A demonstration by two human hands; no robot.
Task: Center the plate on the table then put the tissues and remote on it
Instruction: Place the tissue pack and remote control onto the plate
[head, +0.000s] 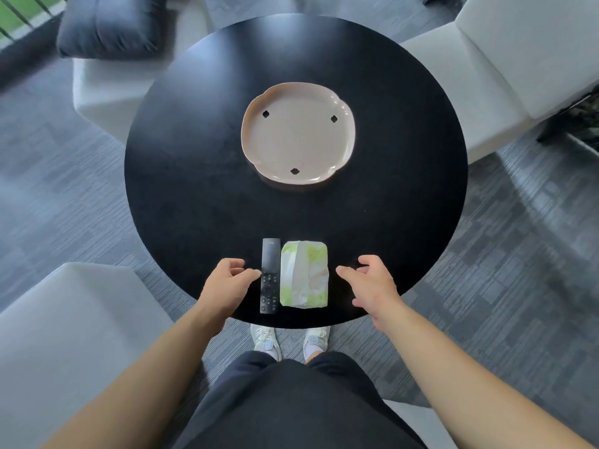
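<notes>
A pale beige scalloped plate (298, 137) with three small dark cutouts lies near the middle of the round black table (181, 176). At the table's near edge a black remote (270, 277) lies lengthwise, and a white and green tissue pack (304, 274) rests right beside it. My left hand (227, 281) is open just left of the remote, with a fingertip at its side edge. My right hand (372, 281) hovers open a short way right of the tissue pack, not touching it.
Light grey seats surround the table: one at far left (107, 89) with a dark cushion (110, 24), one at right (505, 66), one at near left (74, 338). Grey carpet (505, 270) lies around. My feet (290, 341) stand under the table's near edge.
</notes>
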